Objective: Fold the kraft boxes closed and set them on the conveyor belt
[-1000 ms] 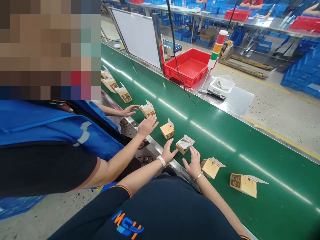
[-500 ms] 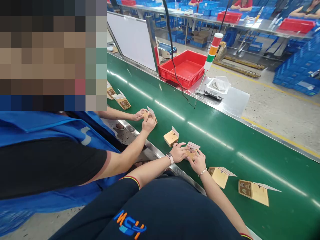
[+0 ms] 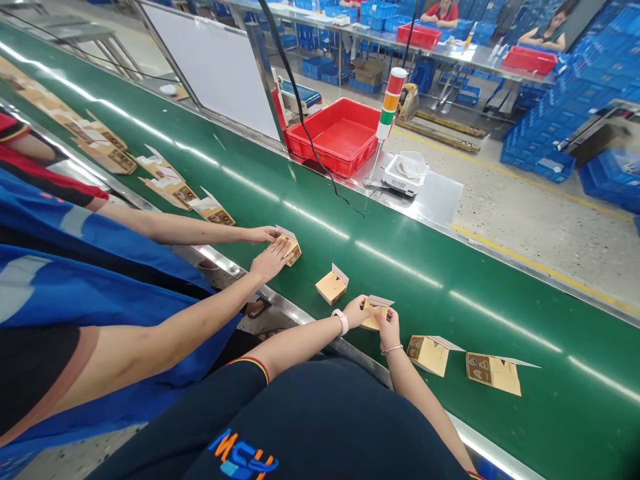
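Between my two hands is a small tan cardboard box with its pale lid flap raised. From the left, my left hand closes on it; from the right, my right hand pinches its near edge. Parts of the box are hidden by my fingers. Just left of my left hand lies another box with a raised flap. Right of my right hand sit two more open-flapped boxes, a nearer box and a farther box, both with brown printed sides.
A green conveyor belt runs under everything. To my left, a co-worker's hands press on a box. More boxes line the belt's far left. Across stand a red tray, a signal light and a scale.
The view has swung left. My fingers have drawn in around the box, whose tan panel now sits flatter. The co-worker's hand has come down flat on their box.
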A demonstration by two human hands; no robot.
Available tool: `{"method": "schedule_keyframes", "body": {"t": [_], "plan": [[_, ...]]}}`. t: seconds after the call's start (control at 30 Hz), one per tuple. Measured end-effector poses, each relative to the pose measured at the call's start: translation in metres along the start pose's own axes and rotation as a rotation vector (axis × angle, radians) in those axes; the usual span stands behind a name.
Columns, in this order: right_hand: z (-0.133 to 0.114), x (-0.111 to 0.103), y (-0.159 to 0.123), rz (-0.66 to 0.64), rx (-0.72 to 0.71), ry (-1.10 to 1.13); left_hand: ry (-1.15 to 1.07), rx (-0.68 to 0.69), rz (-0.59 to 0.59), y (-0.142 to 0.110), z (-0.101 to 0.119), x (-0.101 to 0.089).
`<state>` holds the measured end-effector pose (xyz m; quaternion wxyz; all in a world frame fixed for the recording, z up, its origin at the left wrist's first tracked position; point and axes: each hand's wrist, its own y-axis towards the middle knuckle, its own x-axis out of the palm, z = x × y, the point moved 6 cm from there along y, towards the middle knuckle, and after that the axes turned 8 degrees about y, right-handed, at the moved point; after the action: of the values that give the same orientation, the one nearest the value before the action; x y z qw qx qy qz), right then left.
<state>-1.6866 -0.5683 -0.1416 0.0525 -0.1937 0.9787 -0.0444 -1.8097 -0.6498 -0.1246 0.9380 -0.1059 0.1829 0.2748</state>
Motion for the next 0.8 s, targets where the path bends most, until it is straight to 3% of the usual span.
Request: {"method": "schedule_keyframes", "body": {"t": [0.13,0.27,0.4,0.57,0.8], "plan": [[-0.011,-0.020,-0.013,0.059,0.086,0.026,0.015,-0.085,-0.111,-0.009,0.006,0.004],[-0.029,-0.048,-0.033,0.038,0.097,-0.048,0.083,-0.196,-0.169,-0.032,-0.005,-0.011],[-0.029,-0.064,-0.045,-0.237,0.156,-0.249,0.161,-0.328,-0.255,-0.069,-0.025,-0.014],[-0.021,-0.067,-0.052,-0.597,0.215,-0.301,0.194,-0.446,-0.332,-0.101,-0.037,0.014],[-0.017,-0.075,-0.049,-0.750,0.241,-0.372,0.315,-0.507,-0.216,-0.101,-0.036,0.036]]}}
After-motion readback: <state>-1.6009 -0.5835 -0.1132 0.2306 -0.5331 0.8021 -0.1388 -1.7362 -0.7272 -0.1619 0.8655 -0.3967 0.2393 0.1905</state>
